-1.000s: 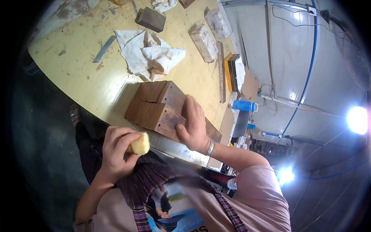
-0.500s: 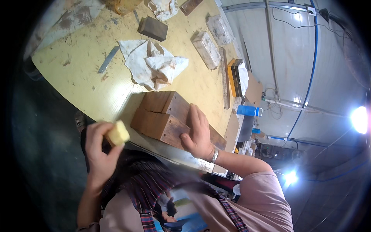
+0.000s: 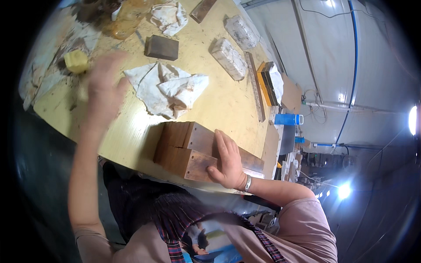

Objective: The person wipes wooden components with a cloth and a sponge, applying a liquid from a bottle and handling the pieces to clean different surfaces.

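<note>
At the table's front edge a stack of brown wooden boards (image 3: 173,163) lies with its ends toward the left; small dark holes mark the front pieces. My right hand (image 3: 229,163) rests on top of it, fingers extended and thumb spread, with a metal bracelet at the wrist. My left hand (image 3: 105,90) is over the left part of the table, blurred by motion. Its thumb stands apart from the fingers, and nothing shows in it. Just left of it a yellow sponge (image 3: 76,61) sits on a stained cloth (image 3: 41,81).
A crumpled white rag (image 3: 169,90) lies mid-table. Beyond it are a dark block (image 3: 162,47), a second rag (image 3: 169,18) and an amber plastic bag (image 3: 125,28). Two wrapped bricks (image 3: 229,58) and a long wooden strip (image 3: 254,87) lie rightward. A blue bottle (image 3: 287,119) stands farther right.
My left hand has moved up and away from the body to the far left of the table and let go of the sponge there. My right hand has stayed on the boards.
</note>
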The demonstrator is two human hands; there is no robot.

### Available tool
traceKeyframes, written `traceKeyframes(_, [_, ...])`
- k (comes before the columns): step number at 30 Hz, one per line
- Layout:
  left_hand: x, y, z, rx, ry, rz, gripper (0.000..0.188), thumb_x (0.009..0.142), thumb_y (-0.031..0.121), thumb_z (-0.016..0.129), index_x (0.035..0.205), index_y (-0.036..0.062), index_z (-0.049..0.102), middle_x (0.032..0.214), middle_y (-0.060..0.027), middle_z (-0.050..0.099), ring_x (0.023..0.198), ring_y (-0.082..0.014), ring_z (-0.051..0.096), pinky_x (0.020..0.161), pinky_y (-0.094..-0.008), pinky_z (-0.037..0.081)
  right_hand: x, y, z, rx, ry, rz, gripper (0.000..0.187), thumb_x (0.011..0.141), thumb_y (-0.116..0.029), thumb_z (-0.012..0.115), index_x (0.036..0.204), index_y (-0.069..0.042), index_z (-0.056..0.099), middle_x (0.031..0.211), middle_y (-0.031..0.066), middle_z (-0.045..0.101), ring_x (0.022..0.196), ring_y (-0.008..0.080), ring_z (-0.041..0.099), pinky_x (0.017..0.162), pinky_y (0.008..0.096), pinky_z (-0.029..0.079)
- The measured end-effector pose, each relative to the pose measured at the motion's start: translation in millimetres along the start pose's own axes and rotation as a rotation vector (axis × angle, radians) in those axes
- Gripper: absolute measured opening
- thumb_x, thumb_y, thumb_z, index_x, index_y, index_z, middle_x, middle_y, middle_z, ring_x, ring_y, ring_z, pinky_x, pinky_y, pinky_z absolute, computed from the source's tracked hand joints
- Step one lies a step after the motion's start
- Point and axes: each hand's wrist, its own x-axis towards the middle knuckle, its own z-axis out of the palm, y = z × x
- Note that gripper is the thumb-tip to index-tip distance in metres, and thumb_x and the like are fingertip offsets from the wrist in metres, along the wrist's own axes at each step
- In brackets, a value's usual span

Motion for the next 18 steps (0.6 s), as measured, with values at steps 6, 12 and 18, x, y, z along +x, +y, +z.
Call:
traceKeyframes(6, [-17.4, 51.5, 108.4, 0.052, -0.643, 0.252, 0.066, 0.073, 0.015, 0.076, 0.135, 0.0199, 0.054, 0.142, -0.0037, 0.046, 0.131, -0.0273, 0.039, 0.113, -0.0459, 0.028, -0.3, -0.8, -2.5, 0.004, 0.022, -0.006, 0.094, 0.085, -0.053, 0.057, 0.146, 0.009, 0.022, 0.141, 0.0300, 0.034, 0.127, 0.0459, 0.036, 0.108, 0.0518, 0.028])
traceKeyframes(12, [-14.5, 24.2, 90.9, -0.327, -0.653, -0.225, 0.049, 0.081, -0.003, 0.056, 0.126, 0.0145, 0.063, 0.114, -0.0088, 0.058, 0.097, -0.0255, 0.059, 0.088, -0.0359, 0.048, 4.2, -1.8, -3.1, 0.007, 0.038, -0.016, 0.094, 0.084, -0.054, 0.057, 0.145, 0.010, 0.024, 0.140, 0.0302, 0.035, 0.126, 0.0461, 0.037, 0.108, 0.0513, 0.028])
traceKeyframes(18, [-130.9, 117.5, 0.8, -0.623, -0.464, -0.255, 0.053, 0.079, -0.004, 0.053, 0.131, -0.0002, 0.056, 0.109, -0.0188, 0.055, 0.098, -0.0356, 0.060, 0.093, -0.0376, 0.047, 1.4, 1.0, 2.3, -0.002, 0.056, -0.019, 0.094, 0.085, -0.055, 0.056, 0.144, 0.011, 0.024, 0.139, 0.0308, 0.036, 0.126, 0.0463, 0.038, 0.109, 0.0512, 0.028])
